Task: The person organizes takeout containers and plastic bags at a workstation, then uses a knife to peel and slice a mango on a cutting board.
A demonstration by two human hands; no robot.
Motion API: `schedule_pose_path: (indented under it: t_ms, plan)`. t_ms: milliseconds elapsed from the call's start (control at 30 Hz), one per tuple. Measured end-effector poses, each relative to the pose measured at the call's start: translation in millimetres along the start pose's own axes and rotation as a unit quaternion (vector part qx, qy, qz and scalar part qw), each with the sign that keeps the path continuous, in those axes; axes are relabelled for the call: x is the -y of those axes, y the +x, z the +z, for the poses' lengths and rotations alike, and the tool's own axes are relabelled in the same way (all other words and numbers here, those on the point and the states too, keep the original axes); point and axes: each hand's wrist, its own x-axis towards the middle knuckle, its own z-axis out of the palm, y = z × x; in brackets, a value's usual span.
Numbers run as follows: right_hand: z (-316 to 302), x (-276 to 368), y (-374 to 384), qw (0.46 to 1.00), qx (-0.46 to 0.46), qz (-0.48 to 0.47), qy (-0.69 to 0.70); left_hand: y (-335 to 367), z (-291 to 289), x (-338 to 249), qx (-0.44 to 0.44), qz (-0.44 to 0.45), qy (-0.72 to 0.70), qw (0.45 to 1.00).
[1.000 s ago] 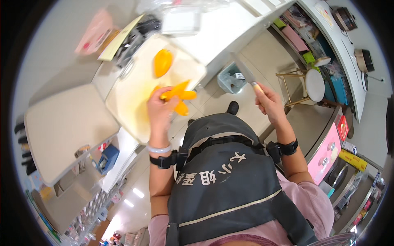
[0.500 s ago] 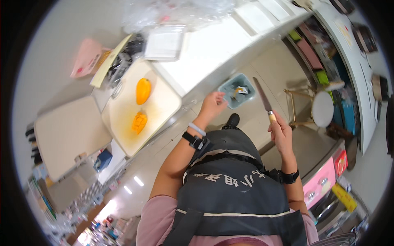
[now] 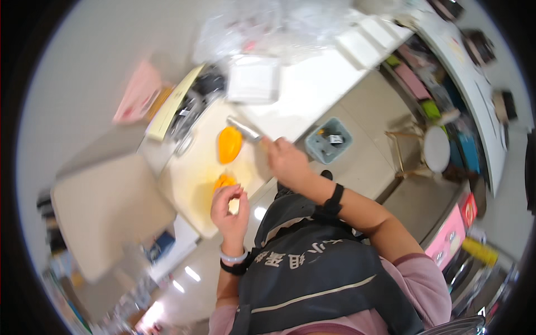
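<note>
A kitchen knife (image 3: 244, 128) is gripped by its handle in my right hand (image 3: 286, 162). Its blade lies over the cutting board (image 3: 192, 184), close to the upper right of a whole-looking yellow mango piece (image 3: 229, 145). Nearer me, my left hand (image 3: 229, 212) hovers at the board's edge with loosely curved fingers and thumb apart. Just beyond its fingertips sits a heap of cut mango (image 3: 224, 181), partly covered by the hand; whether they touch I cannot tell. Juice stains the board yellow around the heap.
A blue-green bin (image 3: 328, 140) with scraps stands on the floor right of the counter. Behind the board are a clear plastic box (image 3: 254, 79) and plastic bags (image 3: 240, 28). A second board (image 3: 111, 215) lies left. A white stool (image 3: 435, 149) stands at right.
My right hand has swung left with the knife, from above the floor to the board. My left hand has moved from beside the bin to the cut mango. The view has shifted.
</note>
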Motion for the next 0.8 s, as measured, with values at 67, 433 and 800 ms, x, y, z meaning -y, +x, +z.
schedule_pose_path:
  t_ms: [67, 433, 800]
  plan:
    - [-6.1, 9.5, -0.6, 0.998, 0.032, 0.042, 0.039, 7.6, 5.6, 5.3, 0.050, 0.016, -0.016, 0.999]
    - [-83.4, -86.9, -158.4, 0.941, -0.240, 0.227, -0.069, 6.4, 99.8, -19.3, 0.398, 0.076, -0.116, 0.907]
    - [-119.3, -79.3, -534.8, 0.552, -0.373, 0.739, -0.104, -95.0, 215.2, -100.7, 0.554, 0.153, -0.098, 0.813]
